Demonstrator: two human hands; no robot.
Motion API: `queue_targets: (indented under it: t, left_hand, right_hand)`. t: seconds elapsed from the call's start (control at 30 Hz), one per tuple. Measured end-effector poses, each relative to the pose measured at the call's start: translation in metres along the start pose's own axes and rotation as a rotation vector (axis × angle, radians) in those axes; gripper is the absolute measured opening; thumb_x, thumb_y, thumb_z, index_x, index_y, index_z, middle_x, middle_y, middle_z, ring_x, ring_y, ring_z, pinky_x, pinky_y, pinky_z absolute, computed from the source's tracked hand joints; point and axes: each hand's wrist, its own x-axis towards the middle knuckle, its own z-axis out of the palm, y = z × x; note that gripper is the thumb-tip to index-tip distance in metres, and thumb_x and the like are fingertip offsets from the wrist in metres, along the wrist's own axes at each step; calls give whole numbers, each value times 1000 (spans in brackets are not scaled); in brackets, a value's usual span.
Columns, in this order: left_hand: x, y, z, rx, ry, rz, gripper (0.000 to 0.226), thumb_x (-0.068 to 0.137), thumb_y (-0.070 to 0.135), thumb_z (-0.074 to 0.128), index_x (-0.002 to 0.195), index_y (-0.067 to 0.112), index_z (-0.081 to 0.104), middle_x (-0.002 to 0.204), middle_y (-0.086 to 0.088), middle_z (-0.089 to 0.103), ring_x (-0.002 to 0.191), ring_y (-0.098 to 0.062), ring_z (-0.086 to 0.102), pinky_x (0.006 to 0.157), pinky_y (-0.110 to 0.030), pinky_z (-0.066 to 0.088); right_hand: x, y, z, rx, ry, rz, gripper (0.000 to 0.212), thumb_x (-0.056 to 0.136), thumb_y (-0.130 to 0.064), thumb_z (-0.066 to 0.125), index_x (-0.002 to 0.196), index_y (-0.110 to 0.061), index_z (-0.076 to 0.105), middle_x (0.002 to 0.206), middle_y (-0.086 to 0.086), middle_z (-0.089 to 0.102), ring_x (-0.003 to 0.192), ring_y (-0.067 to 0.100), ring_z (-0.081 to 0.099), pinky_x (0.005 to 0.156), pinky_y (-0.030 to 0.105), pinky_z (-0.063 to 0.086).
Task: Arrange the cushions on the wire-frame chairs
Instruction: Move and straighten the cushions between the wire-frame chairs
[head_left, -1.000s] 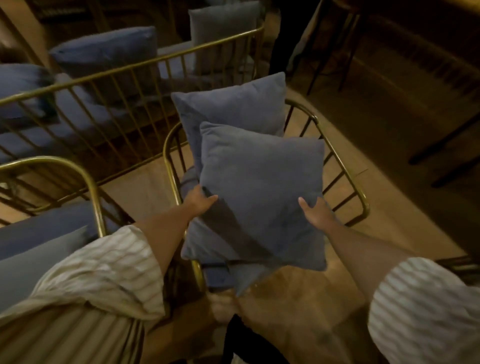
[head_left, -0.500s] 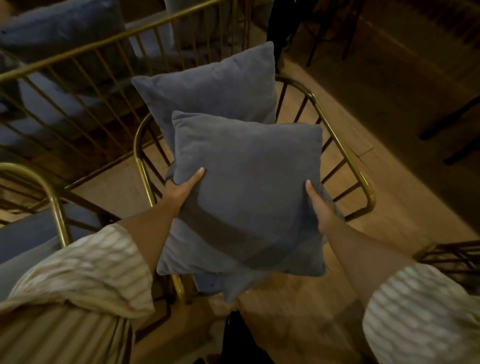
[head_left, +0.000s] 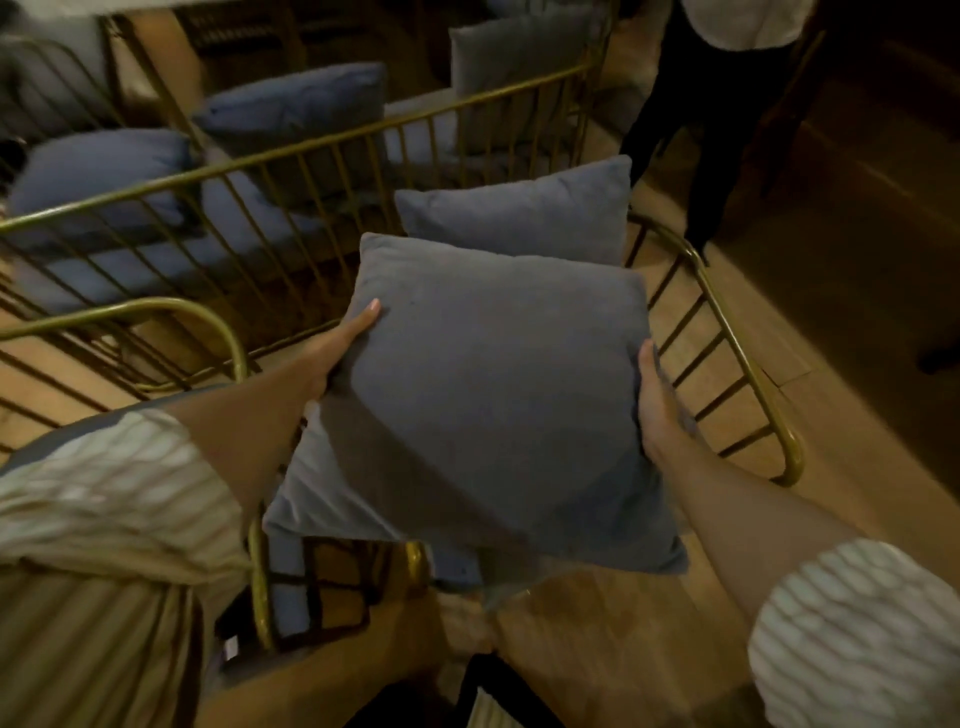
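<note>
I hold a square grey-blue cushion (head_left: 493, 405) in the air above a gold wire-frame chair (head_left: 748, 395). My left hand (head_left: 343, 343) grips its left edge and my right hand (head_left: 654, 410) grips its right edge. Behind it a second grey-blue cushion (head_left: 524, 213) stands upright against the chair's back. The chair's seat is mostly hidden under the held cushion.
A long gold wire-frame bench (head_left: 291, 156) at the back holds several blue cushions (head_left: 291, 109). Another gold chair (head_left: 156, 317) with a grey seat pad is on my left. A person in dark trousers (head_left: 696, 135) stands at the top right on the wooden floor.
The held cushion has risen and tilted flatter toward me, with both hands sliding further along its side edges. The view has swung up, so the bench and a standing person show.
</note>
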Motion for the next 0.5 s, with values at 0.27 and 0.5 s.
queue_targets:
  t: [0.27, 0.5]
  left_hand:
    - [-83, -24, -162, -178, 282, 170, 127, 28, 91, 69, 136, 26, 54, 143, 2, 53, 132, -25, 47, 115, -48, 31]
    - [-167, -69, -316, -286, 402, 253, 104, 35, 66, 89, 125, 22, 60, 119, 3, 69, 119, -23, 58, 101, -42, 46]
  right_hand:
    - [-58, -54, 146, 135, -146, -112, 124, 43, -94, 59, 136, -11, 60, 128, 0, 63, 104, 18, 56, 89, 30, 42]
    - [-150, -76, 294, 42, -456, -245, 143, 28, -103, 54, 147, -24, 49, 150, 0, 52, 134, 27, 51, 115, 47, 41]
